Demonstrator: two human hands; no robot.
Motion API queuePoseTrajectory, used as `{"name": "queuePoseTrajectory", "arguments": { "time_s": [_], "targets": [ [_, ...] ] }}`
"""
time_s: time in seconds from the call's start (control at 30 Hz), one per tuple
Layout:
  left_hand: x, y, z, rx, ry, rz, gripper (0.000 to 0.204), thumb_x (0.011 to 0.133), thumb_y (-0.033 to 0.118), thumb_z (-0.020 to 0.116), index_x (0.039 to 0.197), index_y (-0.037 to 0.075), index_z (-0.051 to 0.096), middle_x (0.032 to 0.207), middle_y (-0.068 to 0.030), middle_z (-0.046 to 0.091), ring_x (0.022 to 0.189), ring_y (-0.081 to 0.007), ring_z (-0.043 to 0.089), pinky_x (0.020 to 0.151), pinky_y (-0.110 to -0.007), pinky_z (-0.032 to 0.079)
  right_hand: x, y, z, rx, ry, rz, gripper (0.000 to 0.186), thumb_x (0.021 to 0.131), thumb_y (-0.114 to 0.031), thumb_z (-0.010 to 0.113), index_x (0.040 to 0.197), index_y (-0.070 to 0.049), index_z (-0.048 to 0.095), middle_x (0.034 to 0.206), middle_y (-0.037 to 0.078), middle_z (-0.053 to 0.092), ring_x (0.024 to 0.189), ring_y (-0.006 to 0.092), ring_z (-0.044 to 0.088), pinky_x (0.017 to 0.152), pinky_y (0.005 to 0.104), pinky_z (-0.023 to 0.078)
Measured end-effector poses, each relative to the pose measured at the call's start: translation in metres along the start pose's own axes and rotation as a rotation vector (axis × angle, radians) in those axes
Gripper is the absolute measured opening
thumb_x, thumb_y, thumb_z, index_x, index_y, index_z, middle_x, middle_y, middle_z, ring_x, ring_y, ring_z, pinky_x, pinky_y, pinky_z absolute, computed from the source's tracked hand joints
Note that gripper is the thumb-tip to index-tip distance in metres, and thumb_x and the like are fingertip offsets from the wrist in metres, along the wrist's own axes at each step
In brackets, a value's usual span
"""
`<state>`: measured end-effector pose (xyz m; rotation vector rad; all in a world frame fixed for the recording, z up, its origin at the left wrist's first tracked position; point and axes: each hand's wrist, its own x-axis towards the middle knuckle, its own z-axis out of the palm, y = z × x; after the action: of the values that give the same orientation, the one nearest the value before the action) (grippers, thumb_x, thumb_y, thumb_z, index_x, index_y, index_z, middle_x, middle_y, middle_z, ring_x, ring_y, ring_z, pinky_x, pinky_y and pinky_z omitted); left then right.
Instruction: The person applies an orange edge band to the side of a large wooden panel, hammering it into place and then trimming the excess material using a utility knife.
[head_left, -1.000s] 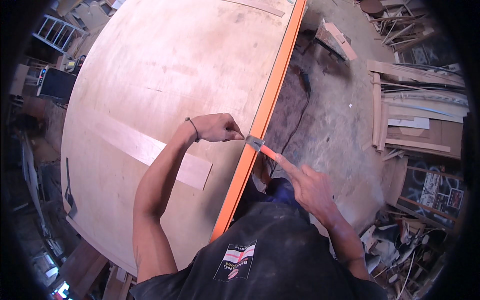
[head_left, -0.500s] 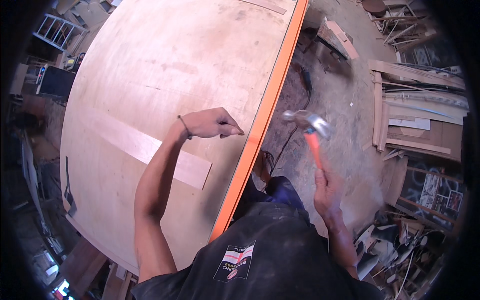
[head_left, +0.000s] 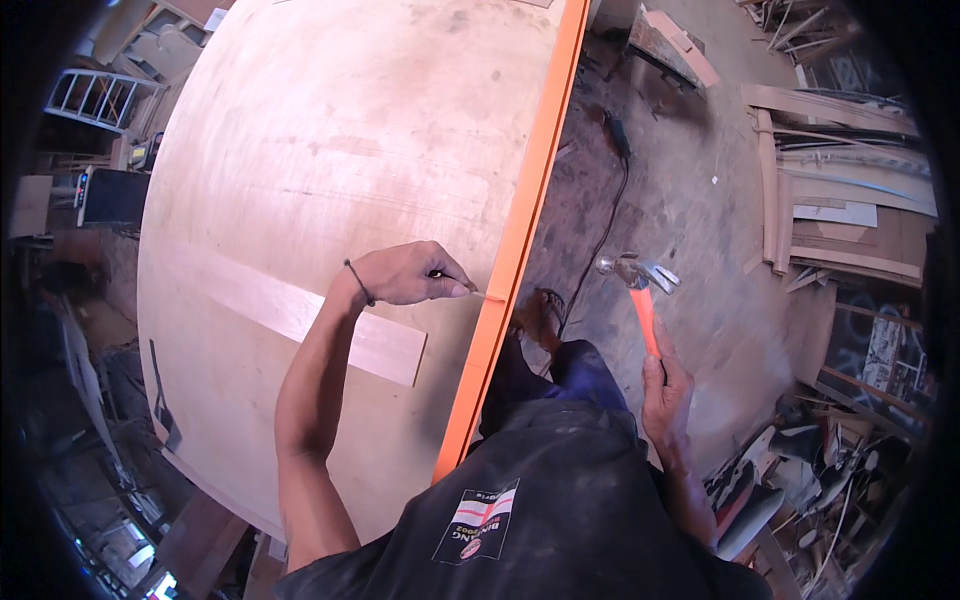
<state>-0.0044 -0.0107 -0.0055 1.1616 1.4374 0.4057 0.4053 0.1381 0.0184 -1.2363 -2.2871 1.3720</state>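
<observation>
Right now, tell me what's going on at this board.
A person stands at a large plywood panel with an orange edge strip. The left hand pinches a small nail against that strip. The right hand grips an orange-handled hammer, raised clear of the edge and not touching the nail. A lighter wood strip lies flat on the panel beside the left forearm. A black cord trails across the floor.

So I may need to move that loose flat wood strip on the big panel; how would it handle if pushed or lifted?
The wood strip looks thin and flat, so it probably slides easily on the smooth plywood panel instead of rolling. It seems light, and being long it may flex slightly when lifted by one end.
</observation>
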Motion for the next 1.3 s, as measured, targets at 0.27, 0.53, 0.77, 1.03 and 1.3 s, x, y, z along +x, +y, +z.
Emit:
{"name": "queuePoseTrajectory", "arguments": {
  "time_s": [0.27,0.53,0.77,1.03,1.3],
  "targets": [
    [0.005,0.000,-0.004,0.018,0.011,-0.031,0.037,0.104,0.031,0.071,0.122,0.000,0.079,0.114,-0.0187,0.081,0.107,-0.0323,0.077,0.098,-0.042,0.058,-0.002,0.010,-0.001,0.029,0.002,-0.034,0.048,0.110,-0.005,0.051,0.157,0.003,0.052,0.151,0.027,0.063,0.134,0.0360,0.067,0.106,0.0396,0.054],
    [0.006,-0.012,-0.003,-0.007,0.024,0.023,0.036,0.104,0.031,0.071,0.121,0.000,0.079,0.113,-0.0190,0.081,0.105,-0.0321,0.077,0.097,-0.042,0.059,0.000,0.010,-0.001,0.022,-0.025,-0.004,0.047,0.109,-0.005,0.051,0.156,0.004,0.053,0.151,0.028,0.062,0.139,0.0384,0.063,0.112,0.0405,0.051],
    [0.005,-0.007,-0.005,0.016,0.019,0.015,0.037,0.104,0.031,0.071,0.120,0.000,0.079,0.110,-0.0205,0.081,0.102,-0.0331,0.077,0.094,-0.042,0.058,0.009,-0.017,-0.001,-0.038,-0.078,-0.138,0.045,0.107,-0.001,0.056,0.152,0.003,0.058,0.150,0.027,0.063,0.138,0.0368,0.064,0.112,0.0404,0.051],
    [0.007,-0.004,-0.006,0.043,0.007,-0.029,0.035,0.103,0.030,0.070,0.120,0.001,0.080,0.104,-0.0201,0.081,0.094,-0.0312,0.076,0.089,-0.041,0.058,0.030,-0.069,0.013,-0.256,-0.241,-0.306,0.057,0.099,-0.003,0.067,0.154,-0.018,0.062,0.095,0.013,0.062,0.079,0.0305,0.067,0.072,0.0400,0.055],
    [0.013,-0.003,-0.010,0.126,-0.020,-0.090,0.039,0.103,0.030,0.067,0.121,-0.002,0.080,0.081,-0.0110,0.072,0.075,-0.0215,0.065,0.075,-0.039,0.054,0.031,-0.080,0.021,-0.456,-0.300,-0.463,0.062,0.097,-0.005,0.072,0.154,-0.027,0.063,0.073,0.011,0.046,0.058,0.0306,0.052,0.055,0.0428,0.044]
  ]
}}
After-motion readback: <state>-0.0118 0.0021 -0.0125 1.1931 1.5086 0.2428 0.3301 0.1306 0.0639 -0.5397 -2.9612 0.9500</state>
